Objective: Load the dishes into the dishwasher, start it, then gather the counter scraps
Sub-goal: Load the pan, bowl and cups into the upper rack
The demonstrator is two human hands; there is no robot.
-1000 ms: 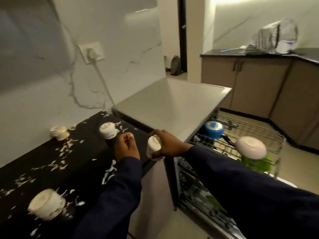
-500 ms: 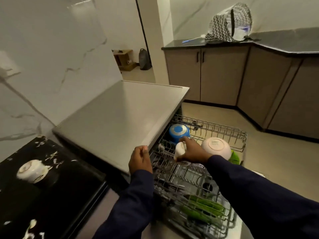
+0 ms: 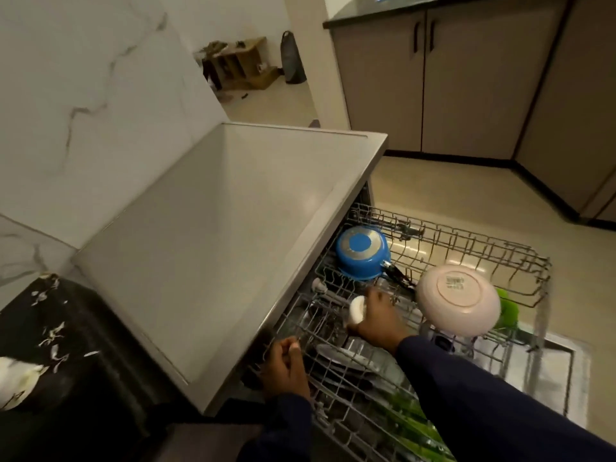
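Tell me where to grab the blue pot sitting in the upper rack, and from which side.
Take the blue pot by its dark handle, coming from the front right, probably with the right hand once it lets go of the small white cup. The pot lies upside down with its flat base up, so the rim is buried in the rack, while the handle juts out free toward the pink bowl.

1. Dim, warm indoor light; the black counter at lower left is nearly lost in shadow.
2. The pale floor carries soft glare.
3. Motion blur smears the rack's right edge.
4. Wide-angle distortion bends straight lines near the borders.
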